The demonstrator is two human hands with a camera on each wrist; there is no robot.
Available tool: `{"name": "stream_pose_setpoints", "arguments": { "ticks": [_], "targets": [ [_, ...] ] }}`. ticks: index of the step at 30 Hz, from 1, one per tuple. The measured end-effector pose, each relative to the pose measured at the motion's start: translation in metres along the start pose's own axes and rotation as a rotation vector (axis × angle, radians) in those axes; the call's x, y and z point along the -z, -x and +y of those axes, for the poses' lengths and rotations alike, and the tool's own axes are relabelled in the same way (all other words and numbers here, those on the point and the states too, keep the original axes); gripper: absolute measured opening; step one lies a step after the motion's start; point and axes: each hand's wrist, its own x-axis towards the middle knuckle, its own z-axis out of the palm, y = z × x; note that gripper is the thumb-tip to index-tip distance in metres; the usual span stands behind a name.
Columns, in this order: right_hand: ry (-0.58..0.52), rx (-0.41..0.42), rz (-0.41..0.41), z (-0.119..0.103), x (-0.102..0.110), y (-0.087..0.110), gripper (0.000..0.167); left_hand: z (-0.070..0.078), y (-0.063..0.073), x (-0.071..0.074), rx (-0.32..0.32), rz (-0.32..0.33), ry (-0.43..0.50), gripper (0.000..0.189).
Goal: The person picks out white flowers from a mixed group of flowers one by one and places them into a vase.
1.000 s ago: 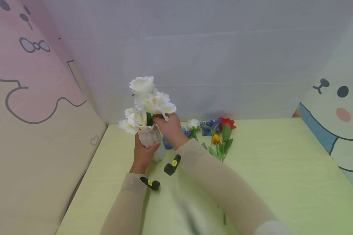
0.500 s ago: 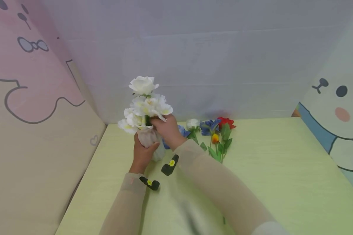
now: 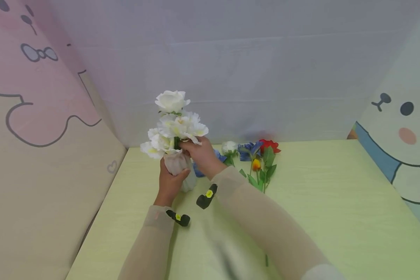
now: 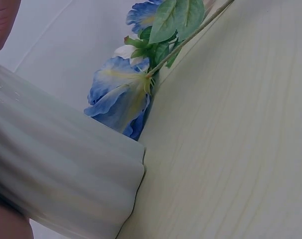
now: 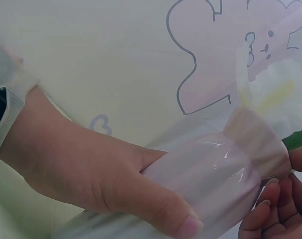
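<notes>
My left hand [image 3: 168, 186] grips a pale fluted vase [image 3: 176, 163] round its body, thumb across the front. The vase stands on the table at the left. White flowers rise from its mouth: a rose [image 3: 172, 102] on top, a ruffled iris-like bloom [image 3: 183, 126] below it, and another ruffled bloom [image 3: 156, 144] low on the left. At the rim, my right hand [image 3: 203, 156] pinches a white flower's stem just under the blooms. In the right wrist view its curled fingers [image 5: 278, 206] lie beside the rim, next to a green leaf [image 5: 297, 138]. The stem between the fingertips is hidden.
Behind the right forearm lie loose flowers: a white one [image 3: 229, 147], a blue one [image 3: 249, 151], a red one [image 3: 269, 146] and an orange-yellow tulip [image 3: 256, 165]. Another blue bloom [image 4: 118, 94] lies close to the vase. Printed panels [image 3: 31, 155] border the table [image 3: 336, 202].
The right hand shifted slightly left and then back right, the ruffled white bloom moving with it. The white rose turned more upright. My left hand kept its grip on the vase.
</notes>
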Motion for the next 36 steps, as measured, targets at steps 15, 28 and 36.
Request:
{"name": "stream_pose_setpoints", "arguments": {
  "ticks": [15, 28, 36],
  "targets": [
    [0.216, -0.102, 0.002, -0.013, 0.014, 0.014, 0.046, 0.000, 0.000, 0.000, 0.000, 0.010, 0.003, 0.091],
    [0.412, 0.102, -0.023, -0.005, 0.038, 0.060, 0.014, 0.007, 0.001, -0.002, 0.018, 0.012, -0.001, 0.089],
    [0.460, 0.121, 0.054, 0.009, 0.060, 0.086, 0.015, 0.014, 0.004, 0.000, 0.069, 0.000, -0.013, 0.090]
  ]
}}
